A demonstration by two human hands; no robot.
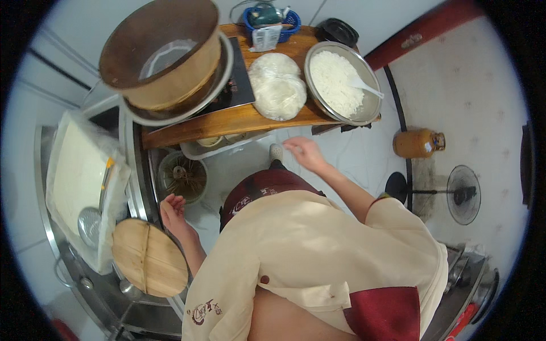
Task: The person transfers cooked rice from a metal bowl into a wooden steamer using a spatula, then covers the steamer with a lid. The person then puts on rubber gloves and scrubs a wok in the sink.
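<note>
My left hand (173,213) is empty, its fingers slightly curled, beside the metal counter and above a round wooden lid (160,260). My right hand (305,152) hangs in front of the wooden table, thumb and fingers apart, with nothing in it. On that table (239,121) a large wooden steamer barrel (179,91) sits in a wide metal pan (228,53), over a black cooktop (245,81). To its right lies a white mass wrapped in clear plastic (277,87). A steel bowl (373,108) holds white, rice-like food (332,81) and a white plastic spoon (367,87).
At left, a cloth-lined container (115,230) of smooth pale food (76,170) holds a perforated metal skimmer (89,226). Below are a bucket (200,183) and a tray (187,151). A blue basket (292,23) stands behind; a gas cylinder (413,143) and fan (463,195) are right.
</note>
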